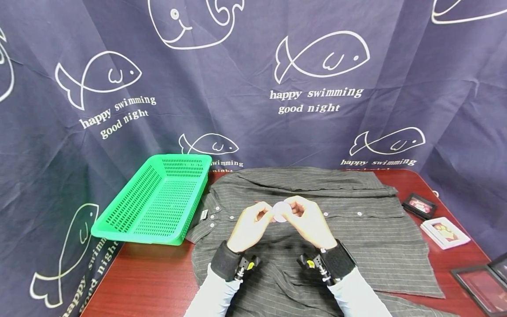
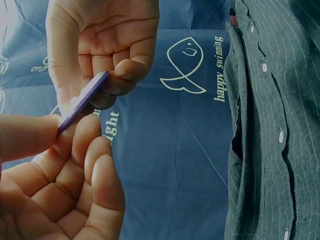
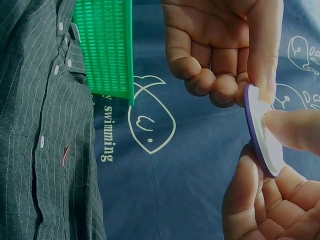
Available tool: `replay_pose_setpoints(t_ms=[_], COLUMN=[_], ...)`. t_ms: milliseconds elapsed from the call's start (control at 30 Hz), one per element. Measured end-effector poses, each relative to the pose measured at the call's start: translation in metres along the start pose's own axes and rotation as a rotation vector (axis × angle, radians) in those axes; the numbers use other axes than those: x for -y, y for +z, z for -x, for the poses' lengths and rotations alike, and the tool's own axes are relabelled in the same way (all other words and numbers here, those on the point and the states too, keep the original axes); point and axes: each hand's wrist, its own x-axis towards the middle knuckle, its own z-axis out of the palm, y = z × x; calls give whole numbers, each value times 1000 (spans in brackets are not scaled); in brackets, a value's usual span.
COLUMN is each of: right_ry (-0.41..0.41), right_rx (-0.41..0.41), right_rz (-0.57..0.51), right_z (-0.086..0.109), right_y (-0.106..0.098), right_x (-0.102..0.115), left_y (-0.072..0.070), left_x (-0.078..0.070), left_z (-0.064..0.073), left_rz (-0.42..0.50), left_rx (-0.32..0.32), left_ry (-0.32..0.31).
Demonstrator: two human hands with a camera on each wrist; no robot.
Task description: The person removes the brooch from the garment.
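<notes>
A thin round disc (image 1: pixel 282 211), white on one face with a purple edge, is held up between both hands above a shirt. Thumb and fingers of my left hand (image 1: pixel 250 224) pinch one side of it. The opposite side is pinched by my right hand (image 1: pixel 310 220), whose thumb lies on the white face (image 3: pixel 272 140) in the right wrist view. Seen nearly edge-on in the left wrist view, the disc (image 2: pixel 85 100) shows its purple rim. Below lies the dark grey striped shirt (image 1: pixel 368 246), spread out, with white buttons down its front; a small red strand (image 3: pixel 65 156) lies on it.
At the left of the red-brown table (image 1: pixel 154 277) stands a green perforated basket (image 1: pixel 158 200). Along the right side are a black case (image 1: pixel 420 205), a white card box (image 1: pixel 445 232) and a dark-framed open case (image 1: pixel 483 288). A blue fish-print curtain (image 1: pixel 245 88) hangs behind.
</notes>
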Motion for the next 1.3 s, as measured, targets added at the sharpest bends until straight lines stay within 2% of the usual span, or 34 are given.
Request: replay_pose_setpoints(t_ms=[733,833,1067,1300], right_ry=[4,-1,-14,3], right_rx=[22,28,32,4], right_rz=[22,16,5,-20], right_z=[-3,-4,-3,-2], right_y=[0,-1,-2,-3], right_x=[-4,-4,-4,-4], left_y=[-3,-3,-11,-4], left_x=[5,4,-26,1], left_z=[0,-1,2,-1], left_rz=[34,47,76,79], left_rx=[-12,-8,6,24], left_ry=[-3,-20,-31,-35])
